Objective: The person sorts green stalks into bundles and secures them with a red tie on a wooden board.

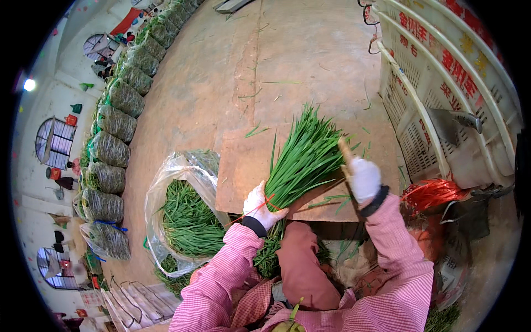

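Note:
My left hand (259,206), in a white glove, is closed round the lower end of a large bunch of long green chives (310,149). A thin red tie (264,203) crosses the bunch at that hand. The leaves fan out away from me, over a brown board (238,174) in front of my knees. Beside the leaf tips on the right, my gloved right hand (365,180) is closed on a short tan wooden stick (345,150). Its far end touches or nearly touches the leaves; I cannot tell which. Loose cut leaves (332,200) lie on the board.
Left of the board stands an open clear plastic bag (154,202) filled with chives (191,221). Packed bags (113,149) line the left wall. White plastic crates (412,105) stand at the right, near a bundle of red ties (434,192). Leaf scraps dot the concrete floor (204,83).

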Motion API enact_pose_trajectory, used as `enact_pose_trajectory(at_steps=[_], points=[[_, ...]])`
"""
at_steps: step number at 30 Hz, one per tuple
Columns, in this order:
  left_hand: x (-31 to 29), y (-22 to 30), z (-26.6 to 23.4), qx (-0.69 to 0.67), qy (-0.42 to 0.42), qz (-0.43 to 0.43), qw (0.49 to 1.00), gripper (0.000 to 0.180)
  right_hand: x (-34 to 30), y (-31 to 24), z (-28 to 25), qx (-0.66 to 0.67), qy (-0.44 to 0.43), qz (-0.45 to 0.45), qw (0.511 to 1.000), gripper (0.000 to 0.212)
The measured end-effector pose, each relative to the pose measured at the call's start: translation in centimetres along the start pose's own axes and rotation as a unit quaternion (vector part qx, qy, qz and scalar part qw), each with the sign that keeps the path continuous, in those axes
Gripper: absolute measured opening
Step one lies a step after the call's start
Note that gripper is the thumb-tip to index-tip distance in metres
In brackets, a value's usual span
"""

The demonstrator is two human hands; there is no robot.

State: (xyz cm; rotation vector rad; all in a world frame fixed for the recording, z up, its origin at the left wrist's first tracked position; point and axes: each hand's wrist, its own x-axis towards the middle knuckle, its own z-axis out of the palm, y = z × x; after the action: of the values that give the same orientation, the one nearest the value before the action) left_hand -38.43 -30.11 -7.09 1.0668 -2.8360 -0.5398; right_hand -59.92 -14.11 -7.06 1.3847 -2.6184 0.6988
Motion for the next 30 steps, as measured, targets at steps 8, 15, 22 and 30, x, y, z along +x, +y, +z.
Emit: enact_pose_trajectory(at_steps=[8, 15, 22, 30], points=[[0.6, 0.1, -0.3, -0.032, -0.021, 0.009, 0.999, 0.092, 0.8, 10.8, 4.4, 0.109, 0.108, 0.198, 0.968, 0.028], [0.8, 0.5, -0.5, -0.04, -0.058, -0.008, 0.997, 0.095, 3.0, 4.2, 5.7, 0.007, 0.009, 0.062, 0.998, 0.014], [3.0, -6.2, -1.0, -0.471, -0.265, -0.196, 0.818, 0.064, -0.7, 7.4, 2.1, 0.094, 0.043, 0.19, 0.976, 0.042], [-1.3, -2.8, 0.1, -0.825, -0.284, -0.181, 0.453, 0.035, -2.5, -6.5, 5.8, 0.625, -0.342, 0.162, 0.683, 0.046]])
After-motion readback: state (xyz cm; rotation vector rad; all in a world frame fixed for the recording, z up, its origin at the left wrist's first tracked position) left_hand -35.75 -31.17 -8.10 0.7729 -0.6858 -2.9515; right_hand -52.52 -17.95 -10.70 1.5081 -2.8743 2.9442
